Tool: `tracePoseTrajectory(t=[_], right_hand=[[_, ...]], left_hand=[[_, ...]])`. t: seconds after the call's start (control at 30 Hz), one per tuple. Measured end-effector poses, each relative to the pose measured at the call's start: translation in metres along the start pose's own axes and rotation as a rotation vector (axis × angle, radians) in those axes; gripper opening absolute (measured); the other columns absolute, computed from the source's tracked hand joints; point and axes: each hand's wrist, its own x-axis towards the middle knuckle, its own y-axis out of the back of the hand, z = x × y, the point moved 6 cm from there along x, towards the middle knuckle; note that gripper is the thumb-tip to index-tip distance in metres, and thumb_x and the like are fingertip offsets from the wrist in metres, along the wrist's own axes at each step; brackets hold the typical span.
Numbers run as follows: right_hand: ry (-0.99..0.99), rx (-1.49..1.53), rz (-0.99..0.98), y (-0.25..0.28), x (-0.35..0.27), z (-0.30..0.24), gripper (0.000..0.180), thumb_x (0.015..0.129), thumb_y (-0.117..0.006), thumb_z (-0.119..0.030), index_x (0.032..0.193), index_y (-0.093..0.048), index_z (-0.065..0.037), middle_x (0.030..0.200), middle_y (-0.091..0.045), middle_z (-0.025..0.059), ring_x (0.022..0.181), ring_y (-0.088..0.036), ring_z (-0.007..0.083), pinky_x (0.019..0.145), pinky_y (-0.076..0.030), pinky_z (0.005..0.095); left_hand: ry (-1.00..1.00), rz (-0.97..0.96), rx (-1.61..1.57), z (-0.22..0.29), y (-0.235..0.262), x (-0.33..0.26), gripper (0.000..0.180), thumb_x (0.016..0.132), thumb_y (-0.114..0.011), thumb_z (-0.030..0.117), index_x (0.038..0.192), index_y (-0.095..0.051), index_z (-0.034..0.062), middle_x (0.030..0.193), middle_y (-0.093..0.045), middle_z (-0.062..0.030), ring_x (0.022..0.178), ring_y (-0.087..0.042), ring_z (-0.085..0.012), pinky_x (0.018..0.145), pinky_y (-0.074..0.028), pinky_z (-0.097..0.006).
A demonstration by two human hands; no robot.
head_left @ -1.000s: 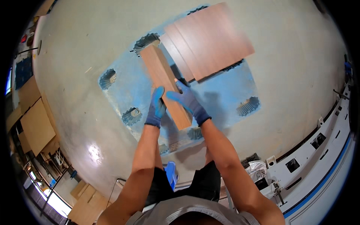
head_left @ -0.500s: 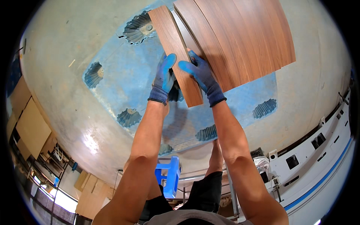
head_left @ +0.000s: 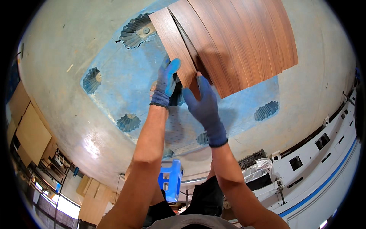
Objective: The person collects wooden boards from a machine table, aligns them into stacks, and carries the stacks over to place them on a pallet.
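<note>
Left hand (head_left: 167, 80) grips a plank (head_left: 171, 40) beside stacked boards (head_left: 248, 42); right hand (head_left: 204, 108), grip unclear.

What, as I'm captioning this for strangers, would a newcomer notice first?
Probably the brown boards spread across the upper middle and right. Next come the blue-gloved left hand and right hand, at the lower part of the leftmost board. Then the bright blue stool, low and just left of centre.

Bare forearms (head_left: 150, 133) reached forward; the gloved left hand (head_left: 166, 82) held its thumb (head_left: 175, 65) uppermost, while the gloved right hand (head_left: 204, 108) showed its back, thumb (head_left: 187, 95) and forefinger (head_left: 204, 84) apart.
</note>
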Motion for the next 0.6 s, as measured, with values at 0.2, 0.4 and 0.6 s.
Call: tracePoseTrajectory(t=[0.2,0.4,0.6], right_hand=[[-0.02,-0.009,0.104,0.041,-0.049,-0.022,0.057,0.087,-0.071,-0.009,0.135,-0.049,0.012,0.124,-0.06,0.0316,0.112,-0.062,0.0459,0.095,-0.052,0.0452],[-0.109,0.114,0.113,0.061,-0.066,-0.014,0.054,0.09,-0.067,-0.004,0.137,-0.048,0.015,0.13,-0.059,0.032,0.121,-0.062,0.0377,0.101,-0.05,0.0419],[-0.3,0.208,0.049,0.069,-0.07,-0.009,0.055,0.09,-0.066,-0.003,0.138,-0.047,0.016,0.134,-0.057,0.0317,0.128,-0.058,0.034,0.106,-0.048,0.0392]], left_hand=[[-0.097,0.039,0.073,-0.001,-0.006,0.002,0.061,0.093,-0.069,0.02,0.146,-0.046,0.0013,0.131,-0.06,-0.0085,0.115,-0.061,-0.0168,0.091,-0.055,-0.033],[0.066,0.105,0.193,0.002,-0.018,-0.003,0.062,0.091,-0.072,0.027,0.143,-0.049,0.0034,0.127,-0.061,-0.0067,0.112,-0.061,-0.0159,0.089,-0.055,-0.034],[0.05,-0.005,0.264,0.009,-0.034,-0.005,0.085,0.088,-0.075,0.041,0.152,-0.036,0.0008,0.14,-0.054,-0.0134,0.127,-0.056,-0.0261,0.104,-0.051,-0.043]])
